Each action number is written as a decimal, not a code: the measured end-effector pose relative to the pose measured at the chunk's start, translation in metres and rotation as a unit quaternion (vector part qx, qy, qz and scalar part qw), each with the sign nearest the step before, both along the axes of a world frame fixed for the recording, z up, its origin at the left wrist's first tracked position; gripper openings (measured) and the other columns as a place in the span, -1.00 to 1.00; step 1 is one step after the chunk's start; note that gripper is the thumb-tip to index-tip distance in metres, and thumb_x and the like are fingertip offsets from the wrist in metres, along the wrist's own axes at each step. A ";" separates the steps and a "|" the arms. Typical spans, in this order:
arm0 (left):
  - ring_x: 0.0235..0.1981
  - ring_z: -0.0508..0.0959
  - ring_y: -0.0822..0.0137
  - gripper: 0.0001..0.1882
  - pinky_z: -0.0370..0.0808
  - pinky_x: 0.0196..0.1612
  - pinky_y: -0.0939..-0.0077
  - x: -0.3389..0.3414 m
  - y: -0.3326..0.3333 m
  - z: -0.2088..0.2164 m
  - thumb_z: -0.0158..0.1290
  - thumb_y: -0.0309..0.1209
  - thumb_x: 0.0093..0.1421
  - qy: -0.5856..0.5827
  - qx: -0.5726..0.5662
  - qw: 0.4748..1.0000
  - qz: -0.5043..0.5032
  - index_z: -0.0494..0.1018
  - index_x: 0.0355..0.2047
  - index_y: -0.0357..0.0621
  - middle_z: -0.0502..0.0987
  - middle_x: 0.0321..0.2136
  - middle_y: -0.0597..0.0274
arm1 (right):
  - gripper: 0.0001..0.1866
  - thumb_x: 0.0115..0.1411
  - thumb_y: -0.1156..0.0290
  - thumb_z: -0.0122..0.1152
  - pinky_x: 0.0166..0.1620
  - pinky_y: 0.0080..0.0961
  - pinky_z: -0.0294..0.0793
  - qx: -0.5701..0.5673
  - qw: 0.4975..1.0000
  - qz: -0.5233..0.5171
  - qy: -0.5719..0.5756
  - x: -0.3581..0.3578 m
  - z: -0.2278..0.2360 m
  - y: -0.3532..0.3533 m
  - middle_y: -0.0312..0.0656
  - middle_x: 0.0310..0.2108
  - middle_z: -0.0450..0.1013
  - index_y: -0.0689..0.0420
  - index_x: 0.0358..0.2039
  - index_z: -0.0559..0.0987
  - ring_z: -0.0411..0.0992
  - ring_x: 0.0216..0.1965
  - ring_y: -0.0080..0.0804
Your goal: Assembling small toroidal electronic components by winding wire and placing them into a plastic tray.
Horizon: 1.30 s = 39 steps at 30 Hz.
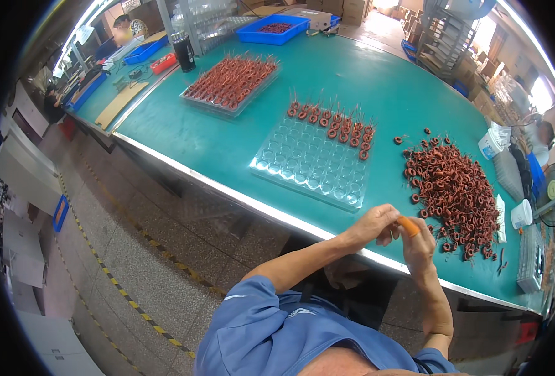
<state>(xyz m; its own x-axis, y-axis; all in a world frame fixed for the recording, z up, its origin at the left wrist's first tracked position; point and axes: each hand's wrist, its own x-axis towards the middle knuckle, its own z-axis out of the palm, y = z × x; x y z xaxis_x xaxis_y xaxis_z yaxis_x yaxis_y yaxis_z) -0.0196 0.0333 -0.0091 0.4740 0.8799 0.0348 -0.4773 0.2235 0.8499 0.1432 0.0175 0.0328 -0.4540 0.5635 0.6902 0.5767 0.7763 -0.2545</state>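
My left hand [376,225] and my right hand [419,246] meet above the table's near edge, fingers closed in a pinch. An orange finger cover [408,226] sits on a right-hand finger. Whatever lies between the fingertips is too small or hidden to make out. Just right of my hands spreads a heap of red-brown wire-wound ring coils [456,194] with thin leads. Ahead of my left hand lies a clear plastic tray [309,160] with round wells. Ring coils [339,125] stand in its far and right-hand wells, leads pointing up; the nearer wells are vacant.
A second clear tray [212,109], full of coils, lies farther left on the green table [183,147]. Behind it stand a dark bottle [183,52] and a blue bin [272,39]. White tubs [522,214] line the right side. Other people sit in the background.
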 end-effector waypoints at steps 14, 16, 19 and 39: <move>-0.54 0.46 0.56 -0.73 0.39 -0.51 0.67 0.010 -0.020 0.023 -0.12 -0.32 0.38 0.053 0.111 0.991 0.054 0.38 -0.06 -0.25 0.43 -0.50 0.36 | -0.83 0.15 0.42 0.28 -0.28 -0.49 0.33 -0.110 0.977 -0.076 0.165 0.011 0.000 0.004 -0.18 -0.37 0.43 0.29 -0.37 0.56 0.39 -0.36 -0.35; -0.56 0.46 0.56 -0.74 0.40 -0.52 0.67 0.010 -0.013 0.018 -0.10 -0.32 0.37 0.084 0.106 0.987 0.084 0.42 -0.12 -0.27 0.45 -0.52 0.35 | -0.86 0.03 0.55 0.33 -0.19 -0.28 0.35 0.151 0.982 -0.108 0.025 0.001 0.009 -0.004 -0.12 -0.35 0.42 0.30 -0.41 0.54 0.41 -0.29 -0.11; -0.61 0.45 0.55 -0.76 0.39 -0.56 0.66 0.011 -0.002 0.014 -0.05 -0.34 0.34 0.061 0.078 0.983 0.157 0.49 -0.26 -0.29 0.48 -0.56 0.33 | -0.89 0.07 0.55 0.29 -0.16 -0.23 0.34 0.192 0.977 -0.087 -0.021 -0.007 0.012 -0.002 -0.13 -0.35 0.43 0.30 -0.43 0.53 0.41 -0.26 -0.13; -0.52 0.44 0.52 -0.77 0.40 -0.47 0.61 0.009 -0.021 0.029 -0.11 -0.49 0.34 0.112 0.184 0.971 0.101 0.27 -0.01 -0.24 0.41 -0.48 0.28 | -0.64 0.32 0.17 0.11 -0.45 -0.71 0.30 -0.349 0.845 -0.013 0.405 0.006 -0.047 -0.001 -0.33 -0.51 0.44 0.27 -0.20 0.56 0.33 -0.51 -0.66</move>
<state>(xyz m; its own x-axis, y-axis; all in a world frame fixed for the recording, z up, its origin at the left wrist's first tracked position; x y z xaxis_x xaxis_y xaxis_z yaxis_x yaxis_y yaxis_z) -0.0110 0.0125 0.0197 0.3257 0.9028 0.2809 -0.2735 -0.1945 0.9420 0.1495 0.0161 -0.0143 0.0275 0.9643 0.2635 0.0078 0.2634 -0.9647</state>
